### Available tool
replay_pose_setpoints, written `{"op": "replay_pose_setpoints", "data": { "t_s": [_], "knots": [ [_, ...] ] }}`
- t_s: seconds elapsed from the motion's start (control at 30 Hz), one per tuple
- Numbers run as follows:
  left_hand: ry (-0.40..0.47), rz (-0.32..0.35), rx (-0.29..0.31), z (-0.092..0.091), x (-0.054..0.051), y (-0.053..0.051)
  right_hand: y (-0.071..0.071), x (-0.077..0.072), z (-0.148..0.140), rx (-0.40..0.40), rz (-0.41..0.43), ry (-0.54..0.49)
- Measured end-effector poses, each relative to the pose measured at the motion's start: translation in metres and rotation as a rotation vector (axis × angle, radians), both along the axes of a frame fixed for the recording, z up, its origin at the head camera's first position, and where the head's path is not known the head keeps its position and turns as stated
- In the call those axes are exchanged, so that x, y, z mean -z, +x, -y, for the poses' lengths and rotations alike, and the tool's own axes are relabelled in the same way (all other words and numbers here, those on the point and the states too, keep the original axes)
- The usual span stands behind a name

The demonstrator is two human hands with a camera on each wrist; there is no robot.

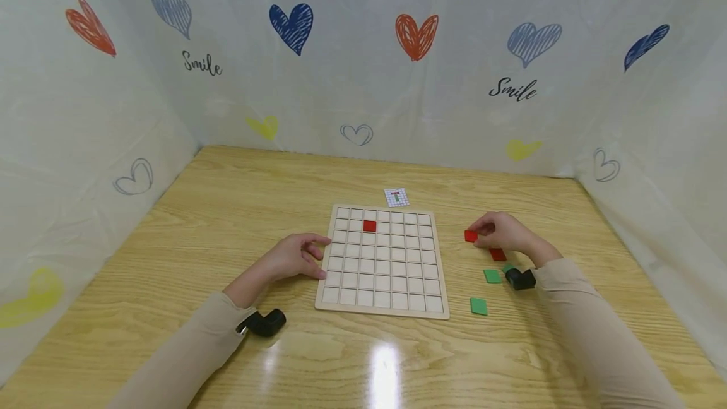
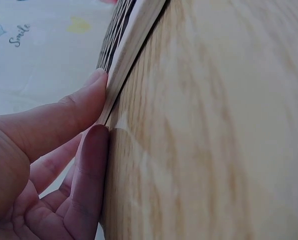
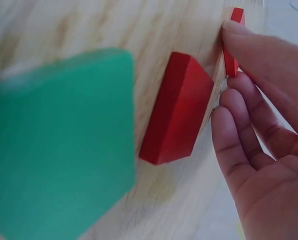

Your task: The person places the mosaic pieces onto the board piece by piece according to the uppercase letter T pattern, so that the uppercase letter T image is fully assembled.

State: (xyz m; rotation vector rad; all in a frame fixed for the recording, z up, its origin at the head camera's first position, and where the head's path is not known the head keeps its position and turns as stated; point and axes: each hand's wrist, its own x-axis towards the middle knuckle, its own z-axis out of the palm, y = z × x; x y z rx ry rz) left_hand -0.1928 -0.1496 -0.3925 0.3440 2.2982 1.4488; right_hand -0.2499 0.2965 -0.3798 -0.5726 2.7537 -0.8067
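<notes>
My right hand pinches a red square tile between thumb and fingers, low over the table to the right of the board. In the right wrist view the held red tile shows edge-on at the fingertips. Just below that hand lies another red tile. The wooden grid board rests flat in the middle, with one red tile in its second row. My left hand touches the board's left edge with spread thumb and forefinger. In the left wrist view the thumb meets the board's side.
Green tiles lie right of the board, one partly hidden by the black wrist camera. A small printed pattern card with a red and green T sits behind the board. White curtains enclose the wooden table.
</notes>
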Motion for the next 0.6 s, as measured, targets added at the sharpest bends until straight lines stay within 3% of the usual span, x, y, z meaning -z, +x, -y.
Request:
{"op": "replay_pose_setpoints", "data": {
  "t_s": [0.2,0.6],
  "knots": [
    [0.003,0.006,-0.003,-0.0008,-0.0018,0.0010,0.0008,-0.0015,0.0001,0.013,0.020,-0.009],
    [-0.001,0.008,-0.012,-0.0017,-0.0010,0.0005,0.0030,-0.0010,0.0032,0.000,-0.020,-0.020]
  ]
}}
